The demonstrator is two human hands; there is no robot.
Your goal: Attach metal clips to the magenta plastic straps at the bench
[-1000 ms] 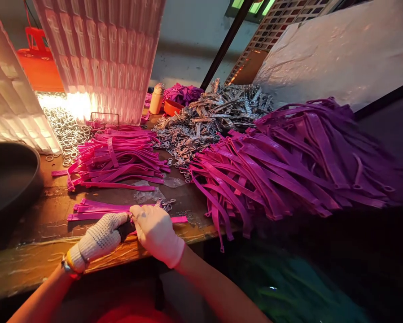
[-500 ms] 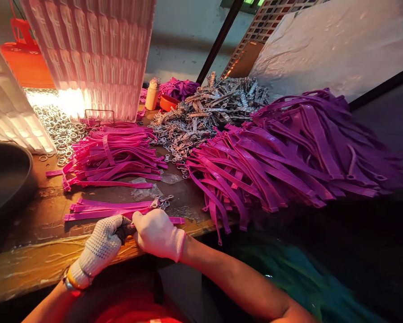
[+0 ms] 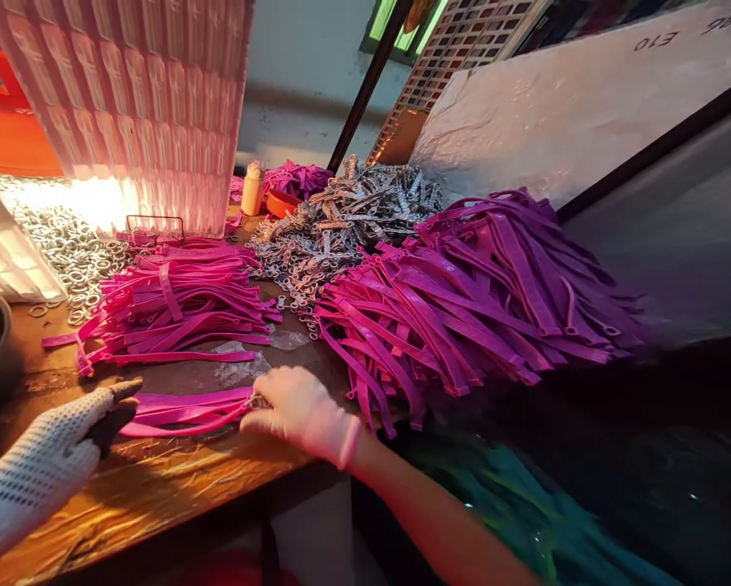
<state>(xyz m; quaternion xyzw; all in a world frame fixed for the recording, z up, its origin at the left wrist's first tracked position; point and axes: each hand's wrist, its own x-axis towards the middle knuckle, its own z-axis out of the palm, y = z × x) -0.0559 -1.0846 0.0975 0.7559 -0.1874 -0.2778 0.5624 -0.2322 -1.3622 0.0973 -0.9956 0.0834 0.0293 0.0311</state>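
Head view shows me the tabletop, heaps of purple straps, metal clips. My right hand pinches the small pink strap bundle's clip end; left hand lies spread beside it. Straps look light, floppy; I'd grip near the ends. Orange bowl's contents are hidden.

White knit gloves on hands
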